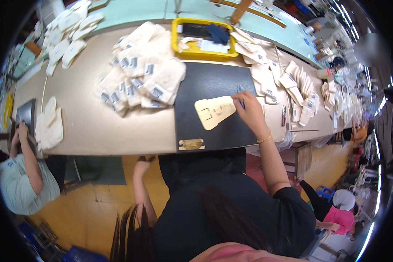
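A pale yellow template (215, 112) with slots and small markings is over the black board (220, 81) in front of me. My right hand (249, 110) has its fingers closed at the template's right end. Something small and dark blue shows between these fingers, too small to name. My left hand (145, 161) is low, just below the table's front edge, beside a small dark shape; its fingers are mostly hidden. Left of the board lies a heap of cream fabric pieces (139, 70), many with printed labels.
A yellow tray (175, 39) with dark items and papers stands behind the board. More cream pieces (266, 74) are piled to the right, near a small red-handled tool (284, 115). A co-worker (28, 179) works at the far left; other people are at the right.
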Available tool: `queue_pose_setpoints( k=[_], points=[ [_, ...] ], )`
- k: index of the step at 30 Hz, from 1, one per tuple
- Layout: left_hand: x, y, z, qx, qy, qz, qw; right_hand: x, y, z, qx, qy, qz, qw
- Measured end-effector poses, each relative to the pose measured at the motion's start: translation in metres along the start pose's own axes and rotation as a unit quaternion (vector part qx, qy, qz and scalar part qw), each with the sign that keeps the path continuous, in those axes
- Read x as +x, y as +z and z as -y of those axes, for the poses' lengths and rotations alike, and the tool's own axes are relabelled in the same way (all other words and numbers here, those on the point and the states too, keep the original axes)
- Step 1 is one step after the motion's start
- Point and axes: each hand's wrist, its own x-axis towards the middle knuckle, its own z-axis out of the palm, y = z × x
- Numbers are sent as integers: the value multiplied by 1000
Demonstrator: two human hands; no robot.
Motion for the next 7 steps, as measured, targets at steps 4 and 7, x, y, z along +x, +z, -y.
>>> queue_pose_setpoints(
  k=[4,7],
  points=[
    [-67,-67,-98,-37,2,298,954,11,5,-53,-17,101,-44,994],
    [-96,-128,-215,-91,37,370,924,11,15,-69,26,137,-25,990]
  ],
)
